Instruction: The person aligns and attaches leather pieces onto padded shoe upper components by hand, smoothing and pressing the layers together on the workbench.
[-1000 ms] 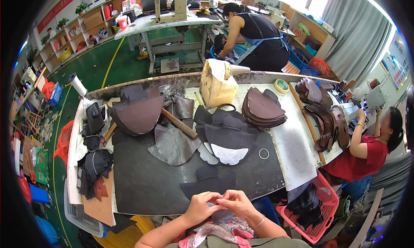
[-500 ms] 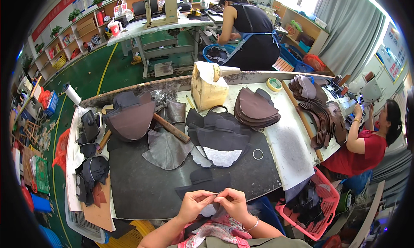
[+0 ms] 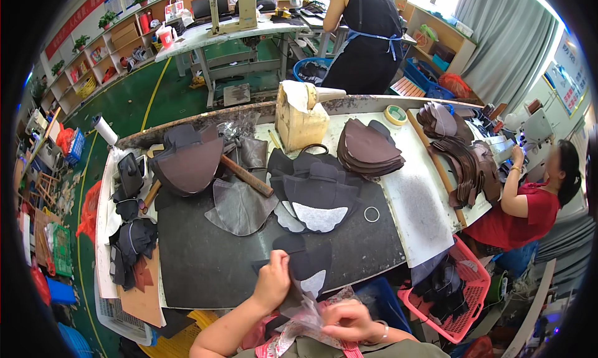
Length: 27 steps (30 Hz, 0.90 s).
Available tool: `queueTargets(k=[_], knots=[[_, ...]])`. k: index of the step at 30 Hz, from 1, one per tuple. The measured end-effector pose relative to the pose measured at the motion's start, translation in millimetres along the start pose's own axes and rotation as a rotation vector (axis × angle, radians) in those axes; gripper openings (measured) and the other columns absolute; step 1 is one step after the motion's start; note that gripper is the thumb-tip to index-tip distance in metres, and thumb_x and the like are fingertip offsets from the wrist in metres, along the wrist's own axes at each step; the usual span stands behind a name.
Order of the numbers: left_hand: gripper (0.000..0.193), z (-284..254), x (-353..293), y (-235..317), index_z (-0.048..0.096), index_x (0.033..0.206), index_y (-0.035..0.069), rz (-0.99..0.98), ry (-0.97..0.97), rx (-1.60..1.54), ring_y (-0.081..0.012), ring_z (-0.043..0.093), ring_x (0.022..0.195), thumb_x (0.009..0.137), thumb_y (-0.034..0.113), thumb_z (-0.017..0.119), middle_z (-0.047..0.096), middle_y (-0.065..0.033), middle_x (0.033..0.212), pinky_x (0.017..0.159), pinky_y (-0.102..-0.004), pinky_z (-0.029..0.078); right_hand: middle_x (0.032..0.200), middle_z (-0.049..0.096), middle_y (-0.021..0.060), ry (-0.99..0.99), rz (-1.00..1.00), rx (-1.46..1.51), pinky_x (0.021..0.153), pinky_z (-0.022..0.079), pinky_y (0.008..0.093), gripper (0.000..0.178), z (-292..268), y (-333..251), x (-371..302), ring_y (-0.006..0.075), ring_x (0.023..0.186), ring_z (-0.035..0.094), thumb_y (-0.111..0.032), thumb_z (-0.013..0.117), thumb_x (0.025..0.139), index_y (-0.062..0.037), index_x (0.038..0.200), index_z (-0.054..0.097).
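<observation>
My left hand is closed on the upper end of a dark, flexible piece that hangs at the mat's front edge. Lower and to the right, my right hand has its fingers bent in a pinch, slightly blurred. A thin translucent sheet stretches between the hands and reaches the right fingertips. Behind them a black cut piece with a white patch lies on the black mat, partly covered by my left hand.
On the table are stacked brown pieces, black pieces with a white patch, a wooden-handled tool, a ring and a yellowed block. A pink basket stands right. Two people work nearby.
My hands, together at the mat's front edge before, have parted: the left rose to the left, the right dropped right. The translucent sheet now shows between them. The person at the back has straightened up.
</observation>
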State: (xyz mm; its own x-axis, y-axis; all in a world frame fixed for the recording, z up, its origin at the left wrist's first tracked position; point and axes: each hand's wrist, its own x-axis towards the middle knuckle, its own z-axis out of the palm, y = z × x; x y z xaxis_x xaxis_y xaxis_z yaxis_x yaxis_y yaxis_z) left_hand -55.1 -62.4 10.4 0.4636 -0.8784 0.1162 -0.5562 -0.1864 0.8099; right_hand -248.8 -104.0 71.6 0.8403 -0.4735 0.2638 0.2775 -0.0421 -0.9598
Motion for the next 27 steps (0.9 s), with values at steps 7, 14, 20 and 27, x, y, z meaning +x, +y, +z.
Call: queueTargets(k=[7,14,20,27], knots=[[0.010,-39,3,-35,0.044,0.099,0.003,0.033,0.159,0.252,-0.0458,0.059,0.068,0.094,0.011,0.046,0.061,-0.0259,0.076,0.056,-0.0522,0.046,0.087,0.066,0.0096,0.355,0.538,0.028,0.065,0.049,0.0239,0.006,-82,26,-83,0.0126,0.071,0.062,0.002,0.059,0.085,0.0050,0.080,0.059],[0.012,-37,-8,-2,0.044,0.098,0.000,0.015,0.011,-0.098,-0.0447,0.059,0.067,0.094,0.011,0.048,0.058,-0.0251,0.070,0.054,-0.0470,0.043,0.070,0.058,0.0146,0.061,0.460,-1.046,0.056,0.046,0.0374,0.007,-91,79,-121,0.0334,0.067,0.060,-0.001,0.056,0.070,-0.0023,0.077,0.056],[0.010,-47,-9,20,0.045,0.095,0.001,-0.074,-0.004,-0.274,-0.0116,0.037,0.042,0.096,0.011,0.046,0.040,-0.0066,0.050,0.042,-0.0307,0.029,0.083,0.059,0.0136,-0.203,0.700,-1.629,0.077,0.046,0.0432,0.012,-77,57,-116,0.0321,0.088,0.058,-0.003,0.055,0.072,-0.0018,0.083,0.059],[0.015,-8,-30,54,0.045,0.103,0.001,0.000,-0.228,-0.607,-0.0177,0.059,0.054,0.095,0.013,0.050,0.059,-0.0118,0.065,0.050,-0.0307,0.044,0.085,0.068,0.0133,0.203,0.324,-0.344,0.067,0.052,0.0277,0.040,2,-6,3,0.0153,0.076,0.066,-0.013,0.072,0.080,0.0030,0.112,0.057]])
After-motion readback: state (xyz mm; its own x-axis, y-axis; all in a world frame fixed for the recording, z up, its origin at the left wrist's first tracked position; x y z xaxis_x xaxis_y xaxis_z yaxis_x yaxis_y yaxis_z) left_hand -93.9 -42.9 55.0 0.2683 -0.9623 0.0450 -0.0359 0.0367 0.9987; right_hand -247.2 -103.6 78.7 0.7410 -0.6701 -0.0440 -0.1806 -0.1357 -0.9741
